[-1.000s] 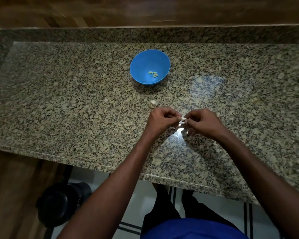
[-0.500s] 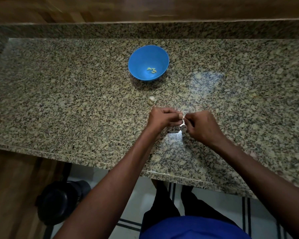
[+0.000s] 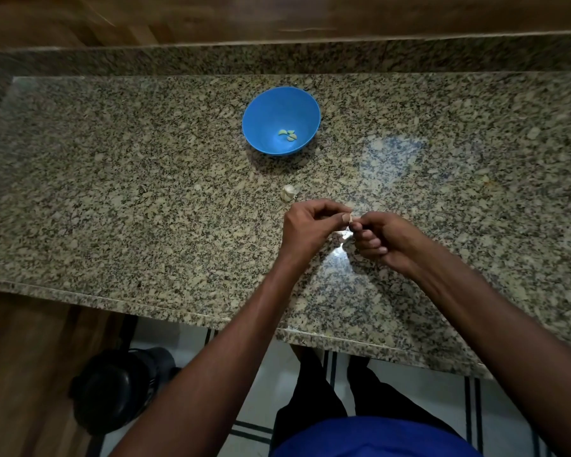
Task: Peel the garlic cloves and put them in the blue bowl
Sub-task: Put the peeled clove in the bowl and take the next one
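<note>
Right hand (image 3: pixel 381 239) now rolled fingers-up, both hands pinching one garlic clove (image 3: pixel 351 219), left hand (image 3: pixel 310 225) alongside, mid-counter (image 3: pixel 112 192), near edge well clear.

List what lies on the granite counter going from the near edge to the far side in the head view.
Near to far: the left hand and right hand pinching a small garlic clove between them → the whitish unpeeled garlic piece on the counter → the round blue plastic bowl holding peeled cloves.

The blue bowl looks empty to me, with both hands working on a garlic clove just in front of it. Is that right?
Not quite: the blue bowl is not empty. The head view shows a few peeled cloves lying in its bottom. The rest holds: the left hand and right hand pinch a clove between them.
</note>
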The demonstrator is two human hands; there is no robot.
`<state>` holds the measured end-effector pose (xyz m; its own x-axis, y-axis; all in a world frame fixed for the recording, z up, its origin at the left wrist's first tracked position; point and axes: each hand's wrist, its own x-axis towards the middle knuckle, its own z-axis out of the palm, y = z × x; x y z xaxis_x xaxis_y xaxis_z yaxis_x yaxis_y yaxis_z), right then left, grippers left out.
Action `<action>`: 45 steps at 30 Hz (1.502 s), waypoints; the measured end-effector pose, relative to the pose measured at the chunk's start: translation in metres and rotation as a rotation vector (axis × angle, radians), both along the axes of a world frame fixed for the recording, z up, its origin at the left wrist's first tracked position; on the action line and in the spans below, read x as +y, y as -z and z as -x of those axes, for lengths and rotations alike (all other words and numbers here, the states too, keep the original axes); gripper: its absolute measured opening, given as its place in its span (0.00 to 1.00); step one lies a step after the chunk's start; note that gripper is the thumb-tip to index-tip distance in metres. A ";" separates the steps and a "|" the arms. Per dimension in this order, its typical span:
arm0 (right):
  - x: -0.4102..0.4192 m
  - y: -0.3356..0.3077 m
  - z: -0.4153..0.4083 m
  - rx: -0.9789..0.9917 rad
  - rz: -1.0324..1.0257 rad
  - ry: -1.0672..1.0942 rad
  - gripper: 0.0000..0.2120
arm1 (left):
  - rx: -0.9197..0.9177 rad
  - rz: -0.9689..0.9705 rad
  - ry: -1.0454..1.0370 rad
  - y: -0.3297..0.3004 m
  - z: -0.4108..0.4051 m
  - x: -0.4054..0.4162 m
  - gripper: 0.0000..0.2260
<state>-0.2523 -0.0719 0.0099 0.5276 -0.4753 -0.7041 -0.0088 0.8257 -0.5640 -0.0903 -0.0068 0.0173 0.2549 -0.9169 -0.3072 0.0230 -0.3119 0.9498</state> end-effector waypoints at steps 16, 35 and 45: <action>0.033 0.010 -0.012 0.615 0.846 -0.020 0.15 | -0.002 -0.177 -0.251 0.001 0.024 -0.007 0.03; 0.015 0.009 -0.004 0.340 0.447 -0.027 0.14 | -0.012 -0.165 0.039 0.013 -0.003 0.004 0.01; 0.014 0.011 0.000 0.289 0.514 0.064 0.09 | 0.035 -0.290 0.017 0.010 -0.018 -0.001 0.04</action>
<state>-0.2520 -0.0579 -0.0012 0.3079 -0.8180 -0.4859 -0.1812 0.4509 -0.8740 -0.0723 -0.0076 0.0072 0.2245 -0.7937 -0.5653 0.0469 -0.5706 0.8199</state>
